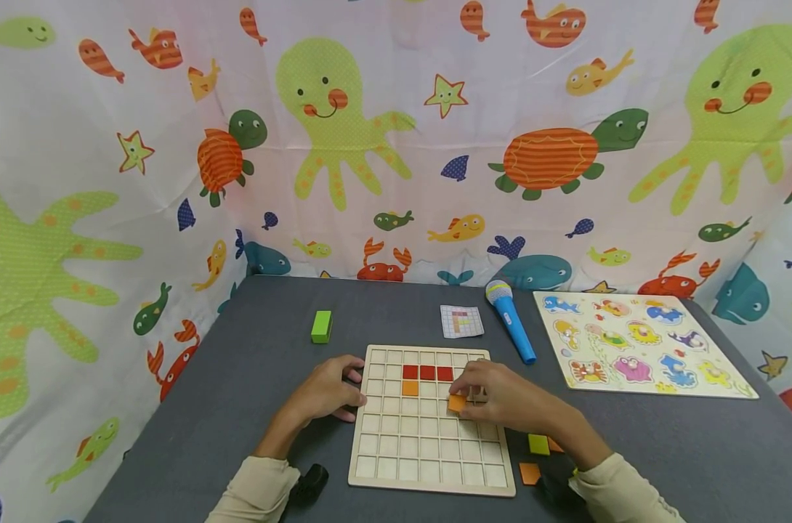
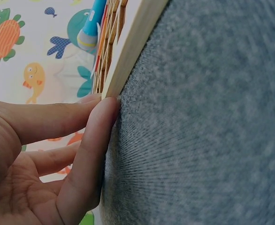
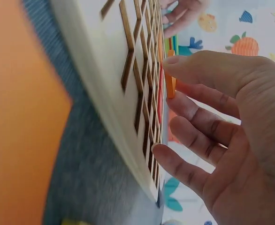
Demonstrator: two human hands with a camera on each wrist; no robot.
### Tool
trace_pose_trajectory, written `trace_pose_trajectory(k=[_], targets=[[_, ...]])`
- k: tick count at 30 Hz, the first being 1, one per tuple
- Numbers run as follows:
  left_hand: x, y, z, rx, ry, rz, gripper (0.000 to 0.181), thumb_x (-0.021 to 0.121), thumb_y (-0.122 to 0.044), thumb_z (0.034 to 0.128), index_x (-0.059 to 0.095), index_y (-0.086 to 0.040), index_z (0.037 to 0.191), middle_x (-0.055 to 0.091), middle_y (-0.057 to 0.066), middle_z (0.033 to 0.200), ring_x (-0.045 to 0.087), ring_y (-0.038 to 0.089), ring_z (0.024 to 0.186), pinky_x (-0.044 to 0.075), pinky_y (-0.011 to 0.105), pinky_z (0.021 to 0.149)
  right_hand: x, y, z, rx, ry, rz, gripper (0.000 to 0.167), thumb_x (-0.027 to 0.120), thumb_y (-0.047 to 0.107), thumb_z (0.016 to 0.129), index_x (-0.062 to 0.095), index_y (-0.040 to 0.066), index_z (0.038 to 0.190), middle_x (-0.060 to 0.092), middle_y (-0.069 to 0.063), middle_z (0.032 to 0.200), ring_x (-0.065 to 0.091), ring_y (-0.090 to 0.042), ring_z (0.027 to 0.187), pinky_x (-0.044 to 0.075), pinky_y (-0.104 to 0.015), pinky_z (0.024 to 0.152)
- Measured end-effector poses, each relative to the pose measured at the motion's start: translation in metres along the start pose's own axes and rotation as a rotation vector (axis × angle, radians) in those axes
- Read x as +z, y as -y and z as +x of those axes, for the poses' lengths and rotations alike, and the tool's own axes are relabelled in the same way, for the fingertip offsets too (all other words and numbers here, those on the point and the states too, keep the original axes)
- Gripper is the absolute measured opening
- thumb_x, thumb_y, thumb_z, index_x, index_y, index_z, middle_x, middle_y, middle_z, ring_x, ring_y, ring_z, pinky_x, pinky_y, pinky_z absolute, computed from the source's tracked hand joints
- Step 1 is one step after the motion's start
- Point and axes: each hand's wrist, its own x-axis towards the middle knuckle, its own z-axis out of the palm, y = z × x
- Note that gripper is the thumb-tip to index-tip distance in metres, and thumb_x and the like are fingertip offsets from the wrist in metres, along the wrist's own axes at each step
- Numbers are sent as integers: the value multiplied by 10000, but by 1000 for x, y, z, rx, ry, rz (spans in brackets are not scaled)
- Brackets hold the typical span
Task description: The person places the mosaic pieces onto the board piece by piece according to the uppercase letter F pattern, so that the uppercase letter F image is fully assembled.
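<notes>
The grip of the right hand (image 1: pixel 497 392) is narrowed to a fingertip pinch on an orange square tile (image 1: pixel 457 404), held over the right half of a wooden grid board (image 1: pixel 402 444), whose left edge the left hand (image 1: pixel 324 391) pinches. In the board sit three red tiles (image 1: pixel 427 373) in a row, a second orange tile (image 1: pixel 410 388) directly below the leftmost. Beyond it on the bench (image 1: pixel 200 450) lie a printed pattern card (image 1: pixel 462 321) and a blue toy microphone (image 1: pixel 515 328).
</notes>
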Motion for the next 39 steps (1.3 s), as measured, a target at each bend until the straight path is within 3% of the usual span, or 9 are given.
trace_pose_trajectory(k=[17,28,39], targets=[[-1,-1,-2,10,4,-1,640,791,68,859,560,15,1453,595,168,1197,686,223,822,673,388,623,13,26,33,-66,41,-9,232,817,268,944,789,179,1156,652,94,1072,562,-113,950,548,-272,815],[-1,-2,-2,-4,2,1,631,793,61,863,567,4,1450,600,158,1189,690,218,821,672,387,621,20,36,48,-76,58,-68,237,820,238,928,800,156,1150,667,94,1027,558,-90,951,562,-290,866],[-1,-1,-1,15,15,-2,630,771,74,860,560,22,1451,594,171,1194,700,215,826,674,383,628,25,40,54,-87,60,-73,270,838,205,925,800,129,1181,711,45,1161,570,-134,1100,567,-367,983]])
